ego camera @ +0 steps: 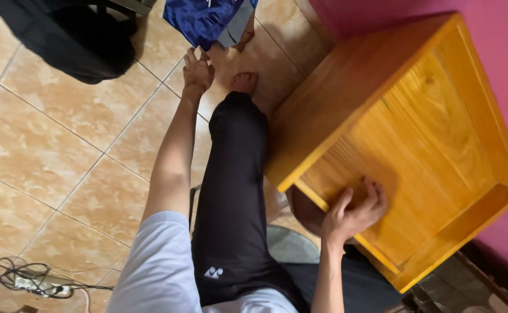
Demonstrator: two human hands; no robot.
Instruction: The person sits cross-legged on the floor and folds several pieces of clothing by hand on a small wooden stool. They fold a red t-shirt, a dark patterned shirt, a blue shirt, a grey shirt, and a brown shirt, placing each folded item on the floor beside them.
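We see the blue cloth (204, 20), shiny and crumpled, lying on the tiled floor (62, 116) at the top of the view, directly beyond the fingers (191, 57) of our left hand (198, 72). That arm is stretched out full length, and its fingertips touch the cloth's near edge; the fingers are extended and loose rather than clenched, and we cannot tell whether they have pinched any of the fabric. Just right of those fingers a bare foot (244, 82) rests on the tiles at the end of a black trouser leg (233, 191).

Our right hand (352, 214) is well apart from the cloth, on the wooden cabinet (416, 127) (an orange-toned open box lying on its side). Its fingers (376, 194) are curled over the near front edge and press on the inner panel, gripping the wood. Behind the cabinet stands a pink wall (497, 35).

Left of the left fingers a black bag (74, 40) slumps on the floor. Far back toward the lower left corner, a power strip with tangled cables (31, 278) lies on the tiles
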